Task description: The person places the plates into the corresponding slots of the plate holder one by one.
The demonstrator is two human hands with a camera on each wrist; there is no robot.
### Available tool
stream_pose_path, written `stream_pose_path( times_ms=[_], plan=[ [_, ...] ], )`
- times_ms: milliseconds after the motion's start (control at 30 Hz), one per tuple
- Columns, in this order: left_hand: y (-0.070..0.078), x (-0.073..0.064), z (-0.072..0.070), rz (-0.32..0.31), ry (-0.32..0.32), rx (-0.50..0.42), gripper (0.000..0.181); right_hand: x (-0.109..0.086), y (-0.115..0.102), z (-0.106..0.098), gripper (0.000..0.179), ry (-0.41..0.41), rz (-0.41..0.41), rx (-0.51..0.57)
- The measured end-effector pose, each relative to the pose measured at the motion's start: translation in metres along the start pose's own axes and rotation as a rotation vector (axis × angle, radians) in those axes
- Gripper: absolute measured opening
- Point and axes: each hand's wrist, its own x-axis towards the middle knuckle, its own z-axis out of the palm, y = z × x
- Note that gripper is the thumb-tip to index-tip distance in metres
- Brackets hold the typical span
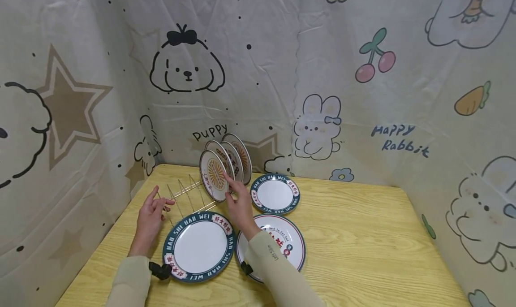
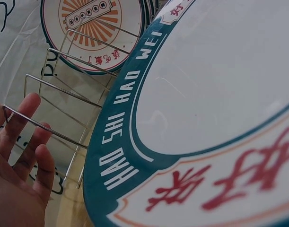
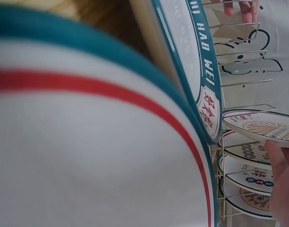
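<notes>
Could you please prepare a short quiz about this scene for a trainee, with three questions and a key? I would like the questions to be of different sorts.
1. How many standing plates are in the wire rack?
2. True or false: the left grip holds a plate.
3. What does the right grip touch?
A. The frontmost standing plate
B. The backmost standing plate
C. The large teal-rimmed plate lying on the table

Key:
1. Four.
2. False; it is at the end of the wire rack, with no plate in it.
3. A.
</notes>
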Motion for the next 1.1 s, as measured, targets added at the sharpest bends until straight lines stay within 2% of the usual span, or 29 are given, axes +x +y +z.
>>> stream_pose_path(
  times_ms=[333,633,800,1100],
  plan=[
    [-0.0004,0.0005,-0.0006,-0.011,0.01,-0.014,0.062,-0.0004,0.0036,0.0021,0.074,-0.051,0.023,-0.011],
    [-0.0017,0.0011,-0.001,-0.009,0.005,-0.012,0.062,-0.0033,0.0015,0.0017,0.078,-0.109,0.028,0.034],
    [-0.0022,0.0006,-0.0011,-0.011,-0.004,-0.013,0.062,-0.0038,0.0009,0.003,0.08,-0.141,0.038,0.096],
    [-0.003,0.0013,0.0007,-0.008,-0.007,-0.014,0.063,-0.0012,0.0028,0.0036,0.071,-0.168,0.016,0.128]
  ],
)
